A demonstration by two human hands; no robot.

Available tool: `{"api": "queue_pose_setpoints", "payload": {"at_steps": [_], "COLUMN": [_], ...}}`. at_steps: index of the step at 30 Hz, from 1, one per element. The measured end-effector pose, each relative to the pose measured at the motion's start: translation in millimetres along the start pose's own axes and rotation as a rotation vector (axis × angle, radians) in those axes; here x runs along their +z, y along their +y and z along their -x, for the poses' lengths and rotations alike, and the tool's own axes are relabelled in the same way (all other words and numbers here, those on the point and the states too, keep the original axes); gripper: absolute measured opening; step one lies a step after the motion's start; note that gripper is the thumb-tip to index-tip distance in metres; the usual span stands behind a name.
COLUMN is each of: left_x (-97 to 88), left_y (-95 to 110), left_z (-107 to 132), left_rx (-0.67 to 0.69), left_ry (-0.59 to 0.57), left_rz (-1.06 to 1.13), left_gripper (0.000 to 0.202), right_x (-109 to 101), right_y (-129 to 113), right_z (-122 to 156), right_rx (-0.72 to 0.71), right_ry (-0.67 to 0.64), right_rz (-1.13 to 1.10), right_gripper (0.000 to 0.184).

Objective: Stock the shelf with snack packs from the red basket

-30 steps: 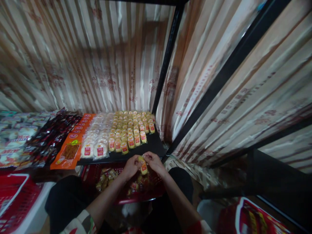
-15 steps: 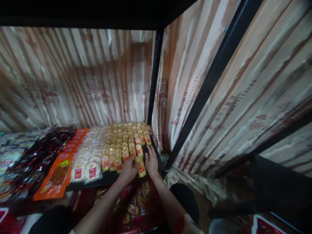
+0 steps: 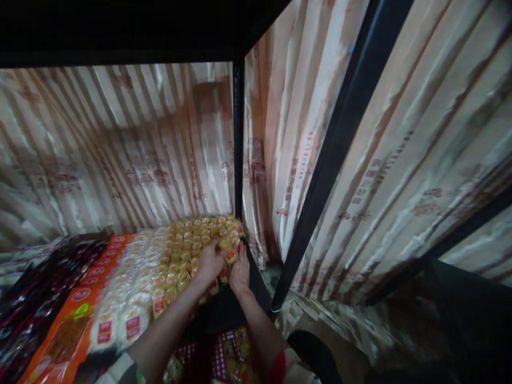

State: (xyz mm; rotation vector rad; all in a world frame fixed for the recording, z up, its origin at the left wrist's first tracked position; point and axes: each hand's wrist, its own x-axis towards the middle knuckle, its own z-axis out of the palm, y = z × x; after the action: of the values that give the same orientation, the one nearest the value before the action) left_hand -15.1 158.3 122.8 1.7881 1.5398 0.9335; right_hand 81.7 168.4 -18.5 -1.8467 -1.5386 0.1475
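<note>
1. got one small yellow packet (image 3: 231, 256) with a reddish label, up between both hands at the right-hand side of the packed rows. can't tell if resting down or held just above.
2. pinched at its left side by the left hand (image 3: 211, 261), fingers curled closed on it.
3. on the packet's other side, the right hand (image 3: 239, 269), fingers pretty straight and not wrapped round anything. right up close, but can't tell if pressing on it.
4. just left of that, tight rows of matching yellow packets (image 3: 186, 249), all on a black shelf (image 3: 224, 314) with a bare strip showing along the front.
5. next along to the left: clear packs of white round pieces (image 3: 134, 324), then orange packs (image 3: 74, 320), then shiny dark packs (image 3: 42, 298).
6. below the shelf's front edge, a red basket (image 3: 219, 354) with more yellow packs (image 3: 237, 368) inside, partly hidden by the arms.
7. behind it all, a pleated beige curtain (image 3: 160, 122) plus a black upright post (image 3: 238, 138) at the corner.
</note>
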Motion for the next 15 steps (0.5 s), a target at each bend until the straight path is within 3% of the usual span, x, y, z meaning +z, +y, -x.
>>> {"api": "queue_pose_setpoints", "payload": {"at_steps": [7,15], "left_x": [23.7,54.4], "left_y": [5.6,14.3], "left_z": [-53.8,-99.4], "left_rx": [0.051,0.148], "left_ry": [0.074,0.032], "left_rz": [-0.09,-0.113], "left_gripper": [0.029,0.031], "right_x": [-5.4,-6.5], "right_y": [-7.6,-7.3], "right_z": [2.3,2.3], "right_rx": [0.018,0.023], "right_ry": [-0.004,-0.014], "right_rz": [0.011,-0.005], "right_gripper": [0.051,0.052]}}
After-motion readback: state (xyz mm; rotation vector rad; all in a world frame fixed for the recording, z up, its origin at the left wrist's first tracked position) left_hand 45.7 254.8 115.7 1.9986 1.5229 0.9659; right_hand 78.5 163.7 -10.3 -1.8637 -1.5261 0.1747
